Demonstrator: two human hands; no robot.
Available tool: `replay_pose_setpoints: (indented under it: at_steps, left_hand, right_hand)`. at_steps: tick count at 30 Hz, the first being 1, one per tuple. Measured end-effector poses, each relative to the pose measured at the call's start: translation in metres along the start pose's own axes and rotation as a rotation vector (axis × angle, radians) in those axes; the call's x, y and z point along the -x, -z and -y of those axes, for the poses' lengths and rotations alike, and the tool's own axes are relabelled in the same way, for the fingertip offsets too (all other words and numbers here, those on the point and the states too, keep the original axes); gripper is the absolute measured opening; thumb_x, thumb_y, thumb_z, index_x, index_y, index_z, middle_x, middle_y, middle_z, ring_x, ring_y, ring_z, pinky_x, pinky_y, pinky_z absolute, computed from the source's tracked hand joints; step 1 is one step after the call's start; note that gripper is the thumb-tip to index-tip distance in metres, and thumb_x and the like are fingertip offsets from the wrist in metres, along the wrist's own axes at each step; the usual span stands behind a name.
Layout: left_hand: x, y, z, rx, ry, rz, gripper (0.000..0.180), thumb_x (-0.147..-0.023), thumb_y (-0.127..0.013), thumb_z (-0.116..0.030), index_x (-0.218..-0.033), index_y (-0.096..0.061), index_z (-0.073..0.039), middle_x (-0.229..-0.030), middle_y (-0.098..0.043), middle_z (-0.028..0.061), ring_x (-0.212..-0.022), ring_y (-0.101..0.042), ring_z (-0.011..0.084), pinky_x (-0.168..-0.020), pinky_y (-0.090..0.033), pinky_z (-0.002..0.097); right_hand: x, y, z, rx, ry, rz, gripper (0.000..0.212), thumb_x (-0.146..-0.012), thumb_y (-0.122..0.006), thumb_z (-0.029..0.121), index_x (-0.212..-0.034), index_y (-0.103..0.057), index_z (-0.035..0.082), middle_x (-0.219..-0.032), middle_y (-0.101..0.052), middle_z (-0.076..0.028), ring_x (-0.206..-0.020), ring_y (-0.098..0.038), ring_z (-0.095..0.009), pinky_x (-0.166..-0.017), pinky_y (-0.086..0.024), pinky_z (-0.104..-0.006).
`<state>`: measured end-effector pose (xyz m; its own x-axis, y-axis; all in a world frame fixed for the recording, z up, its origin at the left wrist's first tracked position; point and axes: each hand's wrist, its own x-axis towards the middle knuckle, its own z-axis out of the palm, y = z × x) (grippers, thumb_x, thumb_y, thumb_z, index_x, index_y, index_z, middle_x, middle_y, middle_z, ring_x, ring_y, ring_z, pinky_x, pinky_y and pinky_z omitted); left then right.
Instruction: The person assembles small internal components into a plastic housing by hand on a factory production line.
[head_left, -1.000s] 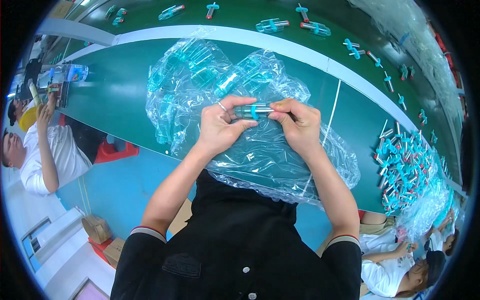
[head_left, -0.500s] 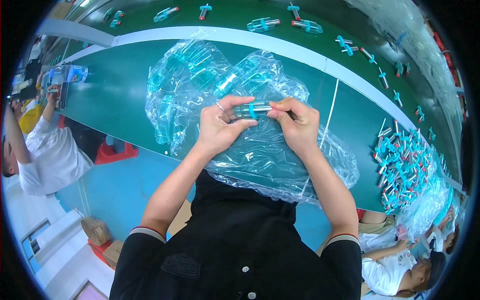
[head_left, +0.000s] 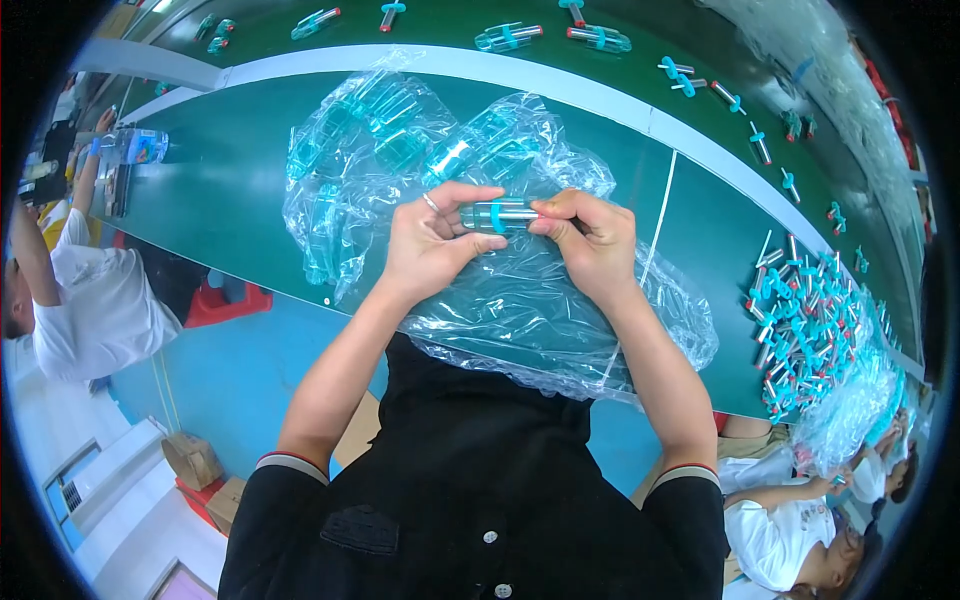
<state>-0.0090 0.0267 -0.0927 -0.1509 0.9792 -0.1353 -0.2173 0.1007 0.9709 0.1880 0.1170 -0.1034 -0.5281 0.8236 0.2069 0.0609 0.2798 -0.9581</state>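
Both hands — left hand [head_left: 432, 245] and right hand [head_left: 590, 240] — are pinched on opposite ends of a small clear tube with a teal band [head_left: 497, 214], held level above the crumpled clear plastic bag [head_left: 520, 310] on the green table [head_left: 210, 200].

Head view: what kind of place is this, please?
Probably a factory assembly line. Both hands, left hand and right hand, hold one small clear tube over a long green table. A heap of similar tubes lies nearby, and other workers sit alongside.
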Motion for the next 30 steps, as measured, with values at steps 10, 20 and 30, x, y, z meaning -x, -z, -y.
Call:
replay_pose_setpoints:
  at_steps: [10,20,30]
  left_hand:
    - [-0.001,0.003,0.000,-0.029,0.021,0.023,0.051,-0.081,-0.073,0.021,-0.128,-0.064,0.005,-0.117,-0.069,0.0145,-0.100,-0.071,0.0188,-0.083,-0.062,0.0299]
    - [0.000,0.001,0.001,-0.062,-0.053,0.009,0.050,-0.083,-0.073,0.018,-0.130,-0.063,0.005,-0.113,-0.069,0.0122,-0.102,-0.070,0.0162,-0.086,-0.061,0.0297]
    - [0.003,-0.005,0.006,-0.087,-0.049,-0.116,0.049,-0.087,-0.074,0.013,-0.133,-0.060,0.003,-0.114,-0.068,0.0112,-0.099,-0.071,0.0150,-0.082,-0.060,0.0261]
  right_hand:
    - [0.000,0.001,0.001,0.038,0.044,0.011,0.008,-0.087,-0.075,-0.007,-0.094,-0.074,-0.003,-0.087,-0.077,-0.010,-0.078,-0.072,-0.015,-0.069,-0.055,-0.0264]
    - [0.000,-0.006,0.006,0.117,0.084,-0.021,0.006,-0.090,-0.074,-0.005,-0.095,-0.074,-0.001,-0.091,-0.077,-0.010,-0.081,-0.073,-0.015,-0.072,-0.056,-0.0272]
    - [0.003,-0.010,0.002,0.021,0.048,-0.093,0.022,-0.093,-0.074,-0.003,-0.114,-0.074,-0.003,-0.107,-0.076,-0.013,-0.095,-0.072,-0.015,-0.083,-0.057,-0.0257]
